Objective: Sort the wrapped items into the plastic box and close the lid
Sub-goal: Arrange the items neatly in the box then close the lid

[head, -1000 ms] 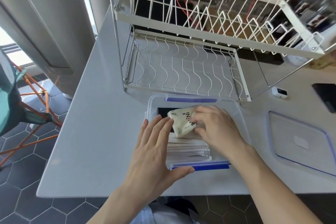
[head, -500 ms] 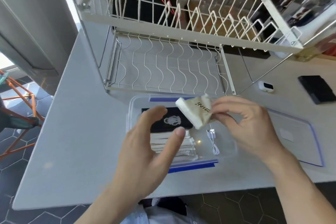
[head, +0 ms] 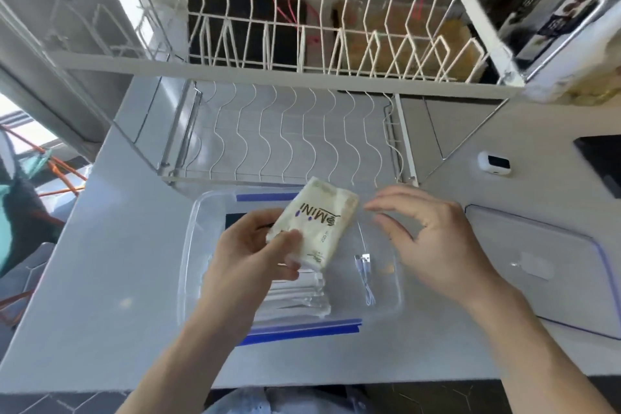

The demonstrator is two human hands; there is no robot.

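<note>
- Over at the far left, orange metal legs [head: 57,175] and a teal object [head: 8,218] stand on the dark tiled floor, beyond the edge of the pale grey counter [head: 111,279].
- Next, the left hand [head: 248,259] grips a cream wrapped packet [head: 314,222] — thumb curled across its lower end, fingers behind it — and holds it tilted above the clear plastic box [head: 191,245], clear of the contents.
- The box sits open on the counter just in front of the white wire dish rack [head: 295,77], with a blue clip on its far rim and another on its near rim.
- Inside the box, a dark flat item [head: 235,220] lies at the far left, clear-wrapped white packs [head: 295,296] lie under the left hand, and a small white cable [head: 364,274] lies toward the right side.
- The right hand [head: 437,245] hovers over the right part of the box, fingers loosely spread and holding nothing — its fingertips are just beside the packet, apart from it.
- The clear lid [head: 537,272], edged in blue, lies flat on the counter right of the box.
- Beyond the lid sit a small white device [head: 494,163] and a black flat object [head: 601,161] at the right edge.
</note>
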